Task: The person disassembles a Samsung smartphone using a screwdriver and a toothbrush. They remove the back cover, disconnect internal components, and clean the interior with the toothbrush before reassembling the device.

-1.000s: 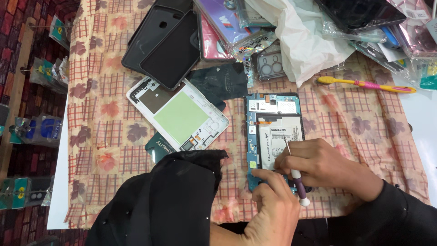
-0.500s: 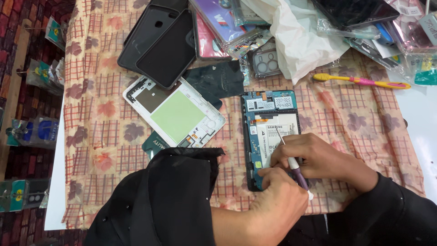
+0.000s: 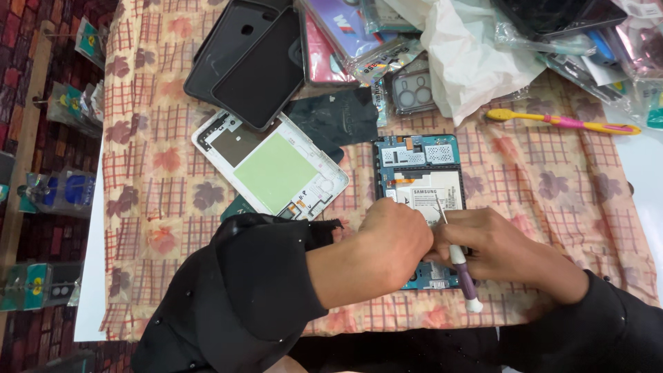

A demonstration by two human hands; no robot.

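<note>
Opened tablet [image 3: 418,183] lying back-side up on the tabletop [image 3: 552,186], on a checked floral cloth, circuit boards and pale battery exposed. Left hand [image 3: 394,238] closed into a loose fist, resting on the tablet's lower left part, pressing it down; black sleeve covering the forearm. Right hand [image 3: 501,245] wrapped around a thin screwdriver [image 3: 456,259] with a white and purple handle, metal tip pointing up and touching the battery area near the tablet's middle. Both hands meeting just over the lower half of the tablet, knuckles nearly touching; lower edge of the tablet showing beneath the right hand.

Just left of the tablet, a white rear frame [image 3: 273,166] with a green panel in its centre, lying tilted. Between frame and tablet, a dark sheet [image 3: 335,121] flat on the cloth. Farther up and left, two black phone cases [image 3: 245,59] overlapping each other. Along the top edge, a heap of packaged covers in clear sleeves [image 3: 352,34], a camera-cutout piece [image 3: 412,90] in plastic, and a crumpled white plastic bag [image 3: 469,59]. To the right of the bag, well apart from the hands, a yellow and pink toothbrush [image 3: 559,122] lying crosswise on the cloth. At far left, off the tabletop, small packets [image 3: 62,190] on a patterned floor.
</note>
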